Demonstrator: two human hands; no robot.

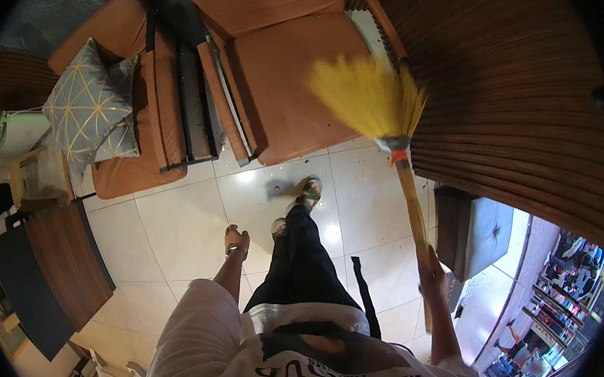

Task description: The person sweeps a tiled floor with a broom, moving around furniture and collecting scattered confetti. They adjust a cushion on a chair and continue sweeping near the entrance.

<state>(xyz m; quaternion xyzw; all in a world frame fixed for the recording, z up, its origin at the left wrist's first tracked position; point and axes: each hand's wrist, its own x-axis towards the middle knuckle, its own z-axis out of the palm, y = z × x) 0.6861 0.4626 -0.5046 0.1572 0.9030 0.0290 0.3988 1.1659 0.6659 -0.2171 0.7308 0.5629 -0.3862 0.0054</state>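
Note:
My right hand (434, 274) grips the wooden handle of a broom (411, 200). The broom's yellow bristles (372, 93) fan out, blurred, in front of an orange-brown armchair seat (298, 81); contact with it cannot be told. Red binding and a grey collar join bristles and handle. My left hand (236, 239) hangs over the tiled floor (177, 237) with its fingers loosely bent and nothing visible in it. A watch is on that wrist. Small bits of debris (277, 187) lie scattered on the tiles near my feet and the chair.
A second armchair (163, 109) holds patterned grey cushions (82, 108). On the left stands a dark wood-topped table (71, 262). A ribbed brown panel (497, 80) lines the right, with a grey tufted ottoman (481, 235) beside it. A person (518, 350) is far off at lower right.

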